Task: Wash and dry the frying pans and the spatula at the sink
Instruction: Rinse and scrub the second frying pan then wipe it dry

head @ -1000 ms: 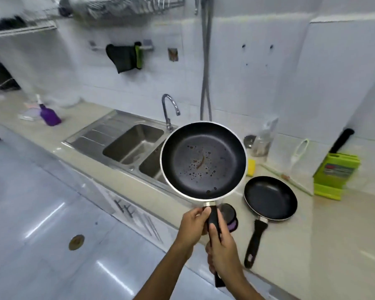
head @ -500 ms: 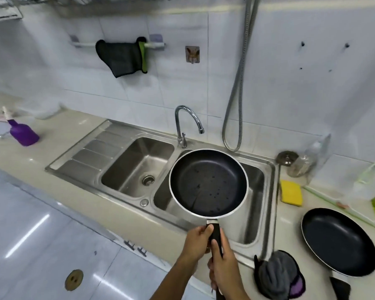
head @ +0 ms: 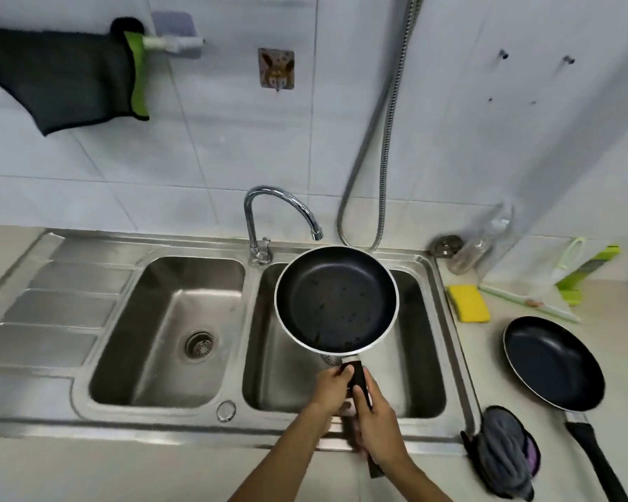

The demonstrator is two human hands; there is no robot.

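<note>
A pale stone counter [head: 87,472] runs across the view under a white tiled wall, and a steel sink [head: 51,309] with two bowls and a ribbed draining board on its left side is set into it. A dark cloth with a green edge [head: 62,74] hangs from a rail on the wall at upper left. A black frying pan [head: 336,298] with a silver rim is held level above the right bowl, its inside facing up and dotted with small specks, its far edge just below the spout. A second black frying pan [head: 553,364] lies on the counter right of the sink, handle pointing toward the person. A metal hose [head: 385,139] loops down the wall behind the right bowl, beside the curved tap [head: 280,208] that stands between the bowls. The left hand [head: 332,391] grips the held pan's black handle [head: 358,378] close to the pan, fingers curled round it, and the right hand [head: 379,429] grips the same handle just behind it. A crumpled grey cloth [head: 501,454] lies at the sink's front right corner, near the second pan's handle. A yellow sponge [head: 468,303] rests just beside the sink's right rim.
</note>
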